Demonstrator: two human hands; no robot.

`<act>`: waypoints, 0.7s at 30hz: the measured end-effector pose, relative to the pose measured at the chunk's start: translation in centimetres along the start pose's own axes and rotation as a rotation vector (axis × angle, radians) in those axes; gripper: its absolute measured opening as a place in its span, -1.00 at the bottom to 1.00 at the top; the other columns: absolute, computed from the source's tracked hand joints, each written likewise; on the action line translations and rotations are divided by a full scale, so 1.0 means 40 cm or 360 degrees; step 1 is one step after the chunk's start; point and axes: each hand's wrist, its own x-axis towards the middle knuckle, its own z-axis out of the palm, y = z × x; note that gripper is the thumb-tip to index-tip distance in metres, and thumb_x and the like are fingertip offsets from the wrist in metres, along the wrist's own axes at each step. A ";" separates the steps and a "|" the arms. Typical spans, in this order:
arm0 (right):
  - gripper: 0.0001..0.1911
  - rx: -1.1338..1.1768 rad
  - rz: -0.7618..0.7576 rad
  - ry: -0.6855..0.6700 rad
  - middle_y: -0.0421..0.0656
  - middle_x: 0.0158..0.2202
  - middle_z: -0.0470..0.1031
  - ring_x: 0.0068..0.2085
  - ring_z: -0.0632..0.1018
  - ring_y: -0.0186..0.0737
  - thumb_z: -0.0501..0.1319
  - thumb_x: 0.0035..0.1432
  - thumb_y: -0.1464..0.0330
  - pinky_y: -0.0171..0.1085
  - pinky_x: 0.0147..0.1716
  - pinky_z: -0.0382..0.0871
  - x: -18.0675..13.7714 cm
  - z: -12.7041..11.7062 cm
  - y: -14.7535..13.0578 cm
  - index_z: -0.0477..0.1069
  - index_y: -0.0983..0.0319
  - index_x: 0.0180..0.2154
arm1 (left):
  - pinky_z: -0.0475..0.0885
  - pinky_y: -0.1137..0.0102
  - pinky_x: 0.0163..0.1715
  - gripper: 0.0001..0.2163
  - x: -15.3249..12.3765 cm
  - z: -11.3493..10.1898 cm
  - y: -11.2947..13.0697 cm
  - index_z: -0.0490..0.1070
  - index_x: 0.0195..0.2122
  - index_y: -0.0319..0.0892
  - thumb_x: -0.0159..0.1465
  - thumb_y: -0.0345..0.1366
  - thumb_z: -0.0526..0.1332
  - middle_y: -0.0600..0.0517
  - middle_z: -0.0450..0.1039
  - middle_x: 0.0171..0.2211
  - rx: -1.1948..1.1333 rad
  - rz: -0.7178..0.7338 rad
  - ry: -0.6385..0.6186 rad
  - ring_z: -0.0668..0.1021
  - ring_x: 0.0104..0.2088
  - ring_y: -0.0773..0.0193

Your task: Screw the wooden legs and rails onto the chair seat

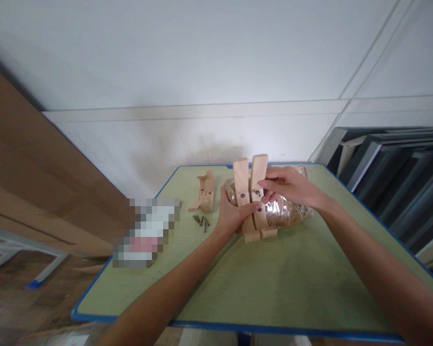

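Two pale wooden brackets stand side by side near the table's far edge, a left bracket (241, 175) and a right bracket (260, 168). Both have upright arms, short feet and dark screw heads in their faces. My left hand (231, 211) wraps round their lower part, its thumb lying across the front. At the right bracket's edge, beside a screw head (257, 192), the curled fingers and thumb of my right hand (288, 185) close on the wood. Its fingertips are partly hidden. Behind the brackets lies a clear plastic bag (288, 211) with brownish contents.
More wooden brackets (206, 192) lie left of my hands, with several loose dark screws (202, 221) in front. A blurred-out flat item (147, 233) rests at the table's left. Dark panels (389, 178) lean at right; a large cardboard box (50, 182) stands at left.
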 end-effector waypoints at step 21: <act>-0.59 0.0027 -0.0116 0.0208 -0.15 -0.27 0.51 -0.47 0.55 -0.36 0.19 0.07 0.21 -0.33 -0.46 0.52 -0.010 -0.006 -0.010 0.37 0.21 -0.04 | 0.43 0.14 -0.13 -0.27 0.002 0.005 0.000 0.15 -0.04 -0.15 -0.25 -0.34 0.45 -0.12 0.40 -0.06 -0.0089 -0.0029 0.0060 0.52 -0.12 0.07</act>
